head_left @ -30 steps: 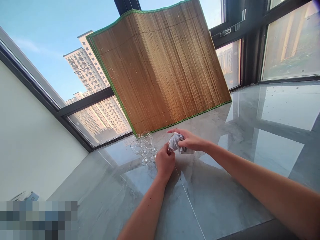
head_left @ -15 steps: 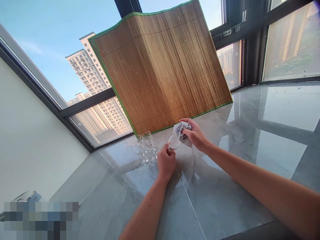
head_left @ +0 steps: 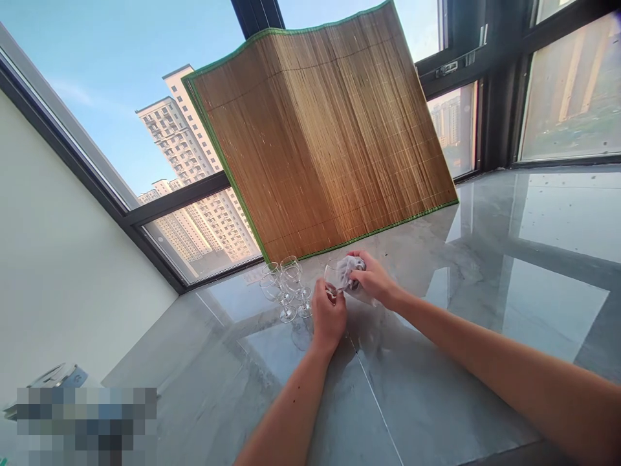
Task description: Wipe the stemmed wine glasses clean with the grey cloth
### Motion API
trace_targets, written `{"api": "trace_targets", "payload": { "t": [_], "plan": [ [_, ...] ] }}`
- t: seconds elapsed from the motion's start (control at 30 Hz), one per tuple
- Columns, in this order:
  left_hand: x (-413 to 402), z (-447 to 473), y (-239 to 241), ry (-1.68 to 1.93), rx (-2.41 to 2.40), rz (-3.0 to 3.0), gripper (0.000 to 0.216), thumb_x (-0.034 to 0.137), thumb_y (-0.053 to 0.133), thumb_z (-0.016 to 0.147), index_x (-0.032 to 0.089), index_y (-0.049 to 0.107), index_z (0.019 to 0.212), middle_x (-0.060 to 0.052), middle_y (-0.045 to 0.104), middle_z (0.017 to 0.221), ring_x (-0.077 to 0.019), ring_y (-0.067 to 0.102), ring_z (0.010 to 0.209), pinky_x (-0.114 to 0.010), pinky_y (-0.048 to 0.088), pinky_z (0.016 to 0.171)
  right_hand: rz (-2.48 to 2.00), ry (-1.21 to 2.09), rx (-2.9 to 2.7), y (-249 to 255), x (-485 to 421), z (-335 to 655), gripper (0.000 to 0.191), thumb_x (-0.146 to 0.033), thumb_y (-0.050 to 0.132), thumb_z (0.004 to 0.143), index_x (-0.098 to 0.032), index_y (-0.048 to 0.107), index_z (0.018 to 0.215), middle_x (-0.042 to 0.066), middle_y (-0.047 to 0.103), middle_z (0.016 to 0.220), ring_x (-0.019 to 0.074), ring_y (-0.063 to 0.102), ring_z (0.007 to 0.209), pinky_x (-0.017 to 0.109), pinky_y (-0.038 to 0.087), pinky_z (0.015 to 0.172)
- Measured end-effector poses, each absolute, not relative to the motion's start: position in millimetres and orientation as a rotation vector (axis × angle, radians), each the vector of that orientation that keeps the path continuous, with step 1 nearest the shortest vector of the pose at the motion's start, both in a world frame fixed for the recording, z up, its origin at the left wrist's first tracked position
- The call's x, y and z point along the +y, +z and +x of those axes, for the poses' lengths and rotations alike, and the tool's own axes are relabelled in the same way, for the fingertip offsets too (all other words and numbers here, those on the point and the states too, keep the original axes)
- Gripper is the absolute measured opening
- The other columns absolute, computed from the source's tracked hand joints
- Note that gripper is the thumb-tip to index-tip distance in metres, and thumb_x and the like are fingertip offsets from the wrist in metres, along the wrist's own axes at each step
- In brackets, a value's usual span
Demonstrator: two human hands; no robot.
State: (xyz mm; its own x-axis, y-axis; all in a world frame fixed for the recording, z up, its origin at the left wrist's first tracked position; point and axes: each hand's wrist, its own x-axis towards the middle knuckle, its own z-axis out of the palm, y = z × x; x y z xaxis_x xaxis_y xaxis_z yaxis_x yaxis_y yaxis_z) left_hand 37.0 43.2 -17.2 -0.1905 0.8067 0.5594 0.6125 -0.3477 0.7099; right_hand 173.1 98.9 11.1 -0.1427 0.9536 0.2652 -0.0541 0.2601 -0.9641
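My left hand (head_left: 330, 314) is closed around the lower part of a clear wine glass (head_left: 332, 272), whose bowl tilts up and to the right. In my right hand (head_left: 372, 277) is a bunched grey-white cloth (head_left: 350, 270), pressed against the right side of the bowl. The fingers hide the glass's stem and foot. Just left of my left hand, several clear stemmed glasses (head_left: 287, 285) stand upright in a tight group on the grey marbled surface (head_left: 402, 382).
Behind the glasses a brown bamboo mat (head_left: 320, 136) with green edging leans against the dark-framed window (head_left: 449, 68). A white wall (head_left: 63, 226) rises at the left. A blurred-out patch (head_left: 87, 417) covers the lower left corner, beside a pale object.
My right hand has moved down and slightly left, bringing the cloth from the bowl's upper rim to its right side. The whole view has shifted slightly.
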Motion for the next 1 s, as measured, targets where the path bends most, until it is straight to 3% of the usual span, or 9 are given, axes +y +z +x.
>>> {"api": "trace_targets", "payload": {
  "t": [0.13,0.4,0.73,1.0],
  "plan": [
    [45.2,37.0,-20.7,1.663,1.652,1.868,0.059,0.007,0.052,0.077,0.02,0.046,0.134,-0.008,0.059,0.11,-0.0184,0.058,0.097,-0.031,0.047,0.086,-0.867,1.207,-1.515,9.5,89.3,165.7,0.059,-0.019,0.054,0.061,-0.017,0.047,0.119,0.002,0.061,0.093,0.0162,0.057,0.083,0.026,0.046,0.072],
    [31.7,44.8,-7.0,1.841,1.59,1.908,0.033,0.015,0.056,0.085,0.02,0.051,0.117,-0.009,0.053,0.115,-0.0203,0.053,0.105,-0.036,0.043,0.097,-0.895,1.253,-1.546,1.9,91.9,164.9,0.058,-0.019,0.058,0.064,-0.018,0.047,0.12,0.003,0.063,0.097,0.016,0.058,0.085,0.025,0.046,0.071],
    [26.5,49.8,-8.0,2.001,1.507,1.826,0.023,0.034,0.049,0.096,0.021,0.045,0.114,-0.01,0.051,0.114,-0.0206,0.053,0.107,-0.036,0.043,0.096,-0.622,1.965,-1.346,7.5,78.7,164.3,0.03,-0.031,0.068,0.068,-0.019,0.059,0.094,0.001,0.064,0.083,0.0133,0.057,0.071,0.022,0.042,0.059],
    [26.4,50.0,-6.7,1.901,1.523,1.97,0.02,0.028,0.051,0.094,0.021,0.047,0.113,-0.01,0.053,0.111,-0.0215,0.054,0.105,-0.038,0.043,0.095,-0.785,1.661,-1.514,13.9,73.5,164.3,0.041,-0.037,0.076,0.062,-0.018,0.063,0.096,0.004,0.068,0.082,0.0165,0.062,0.075,0.023,0.045,0.061]
  ]
}}
